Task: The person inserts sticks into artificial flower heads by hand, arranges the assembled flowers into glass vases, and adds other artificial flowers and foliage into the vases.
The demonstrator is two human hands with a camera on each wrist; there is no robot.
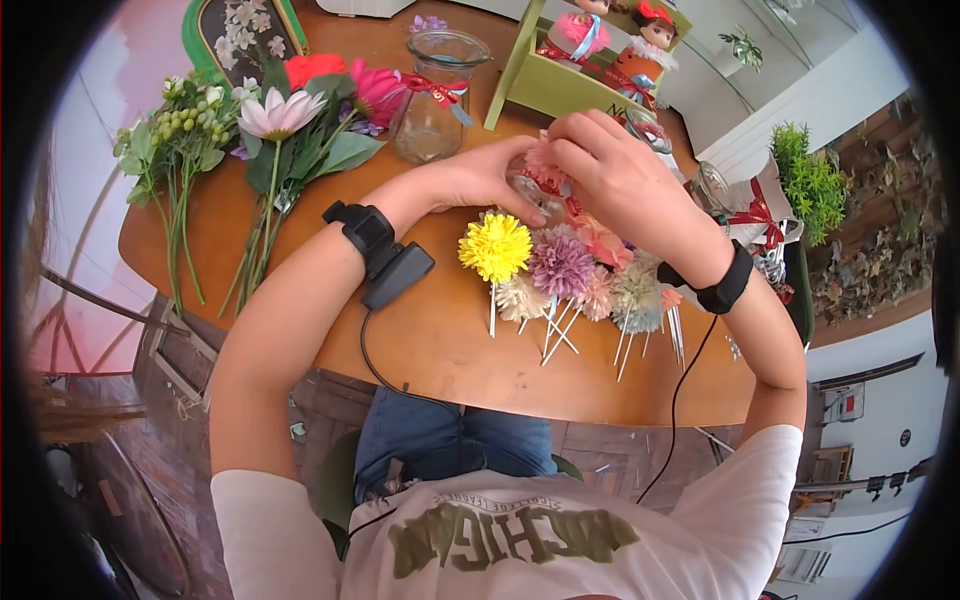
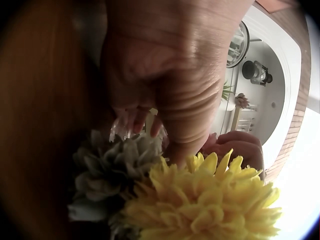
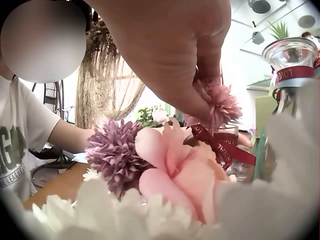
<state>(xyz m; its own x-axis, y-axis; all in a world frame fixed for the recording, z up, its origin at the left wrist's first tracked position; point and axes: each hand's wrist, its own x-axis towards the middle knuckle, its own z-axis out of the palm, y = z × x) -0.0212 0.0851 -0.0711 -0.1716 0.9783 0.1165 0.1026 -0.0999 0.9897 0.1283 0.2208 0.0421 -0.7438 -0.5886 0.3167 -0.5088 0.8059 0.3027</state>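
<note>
My left hand grips the side of a small glass jar with a red ribbon round its neck. Above the jar's mouth, my right hand pinches a pink flower, seen clearly in the right wrist view. Just below the hands in the head view lie a yellow flower, a purple flower, a peach flower and several pale ones with white stems. The left wrist view has my left hand behind the yellow flower; most of the jar is hidden there.
A larger glass jar with a red ribbon stands behind my left hand. Long-stemmed flowers and green sprigs lie at the left. A green wooden box with dolls is at the back; a potted plant is at the right.
</note>
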